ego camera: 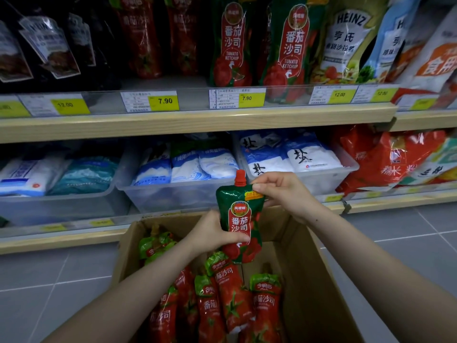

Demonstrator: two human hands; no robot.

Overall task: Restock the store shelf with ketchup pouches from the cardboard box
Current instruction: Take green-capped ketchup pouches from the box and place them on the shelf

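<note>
A green and red ketchup pouch (241, 219) with a red cap stands upright in the air above the open cardboard box (311, 280). My left hand (210, 233) grips its lower left side, thumb across the front. My right hand (284, 194) pinches its top right corner beside the cap. Several red ketchup pouches (230, 295) with green tops lie in the box below. On the upper shelf (197, 120), matching green ketchup pouches (286, 45) stand behind a 7.90 price tag (251, 98).
Red ketchup pouches (141, 35) and dark sauce pouches (49, 45) stand at the upper left, salad dressing pouches (346, 40) at the right. Clear bins of salt bags (188, 164) fill the lower shelf, with red bags (385, 157) at the right. Grey tiled floor (49, 280) surrounds the box.
</note>
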